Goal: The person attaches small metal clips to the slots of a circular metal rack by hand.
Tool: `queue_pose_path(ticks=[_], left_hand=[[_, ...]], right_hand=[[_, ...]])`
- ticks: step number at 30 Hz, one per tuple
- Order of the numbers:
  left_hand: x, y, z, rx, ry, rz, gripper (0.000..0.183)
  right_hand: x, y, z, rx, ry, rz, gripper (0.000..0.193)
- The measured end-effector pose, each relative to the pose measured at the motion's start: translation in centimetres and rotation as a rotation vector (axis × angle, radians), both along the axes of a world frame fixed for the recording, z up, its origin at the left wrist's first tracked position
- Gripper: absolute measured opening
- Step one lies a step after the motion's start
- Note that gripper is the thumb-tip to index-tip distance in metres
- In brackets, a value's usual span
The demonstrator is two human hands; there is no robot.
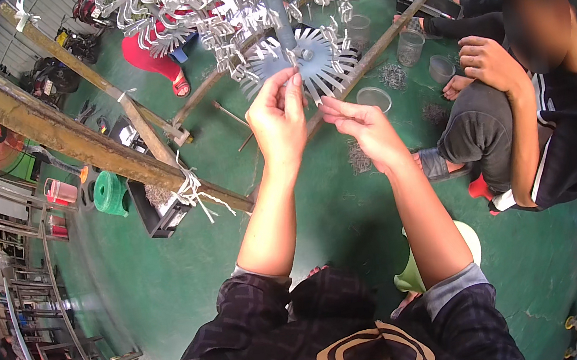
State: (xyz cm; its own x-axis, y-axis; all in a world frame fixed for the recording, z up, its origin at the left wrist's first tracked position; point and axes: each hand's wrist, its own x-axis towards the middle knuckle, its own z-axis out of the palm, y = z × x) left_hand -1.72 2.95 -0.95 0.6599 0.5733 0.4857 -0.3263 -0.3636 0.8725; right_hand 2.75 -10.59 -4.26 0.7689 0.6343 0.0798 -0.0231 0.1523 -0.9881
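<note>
Our left hand (274,118) and right hand (371,130) sit narrow (whether gripping anything, we cannot tell) by the slotted disc (269,60), upper centre; a brushing knuckle could dislodge hanging metal pieces (224,24).

I raise my left fingers (294,93) to the near side of a slotted metal disc (262,63), thumb and forefinger tips close together; my right fingers (339,108) are just beside, lower and to the right. I can't tell what small thing either holds. Bent metal hooks (171,9) hang above, around a grey pole (272,3). Right of me sits a person (573,128), near clear cups (410,47) on the green floor (217,189).
</note>
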Motion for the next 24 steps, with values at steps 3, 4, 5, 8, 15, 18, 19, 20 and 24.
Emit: queue_pose_path(ticks=[3, 4, 5, 8, 15, 18, 19, 20, 24], left_hand=[[0.1, -0.1, 0.7, -0.038, 0.036, -0.021, 0.014], [0.0, -0.1, 1.0, -0.048, 0.044, -0.036, 0.013], [-0.1, -0.2, 1.3, 0.044, 0.053, -0.01, 0.012], [-0.3, -0.4, 1.7, 0.221, 0.035, 0.035, 0.009], [-1.2, -0.4, 2.1, 0.192, -0.004, -0.051, 0.01], [-1.3, -0.3, 2.3, 0.198, -0.039, -0.064, 0.009], [-1.3, -0.2, 2.3, 0.205, -0.057, -0.063, 0.009], [-1.4, -0.1, 2.4, 0.197, -0.039, -0.067, 0.009], [-1.6, 0.2, 2.2, 0.182, -0.016, -0.087, 0.01]], right_hand=[[0.0, -0.3, 0.5, -0.048, -0.027, -0.034, 0.038], [0.0, -0.4, 0.9, -0.068, -0.035, -0.051, 0.035], [0.0, -0.7, 1.4, -0.089, -0.103, -0.126, 0.031], [0.1, -1.0, 3.3, -0.069, -0.326, -0.385, 0.02], [-0.1, 1.0, 8.5, 0.061, -0.632, -0.646, 0.021], [0.1, 1.6, 8.9, -0.051, -0.645, -0.518, 0.023], [0.3, 1.9, 8.7, -0.077, -0.642, -0.481, 0.023], [0.3, 2.1, 8.6, -0.094, -0.656, -0.486, 0.022], [0.6, 2.4, 7.9, -0.122, -0.614, -0.484, 0.018]])
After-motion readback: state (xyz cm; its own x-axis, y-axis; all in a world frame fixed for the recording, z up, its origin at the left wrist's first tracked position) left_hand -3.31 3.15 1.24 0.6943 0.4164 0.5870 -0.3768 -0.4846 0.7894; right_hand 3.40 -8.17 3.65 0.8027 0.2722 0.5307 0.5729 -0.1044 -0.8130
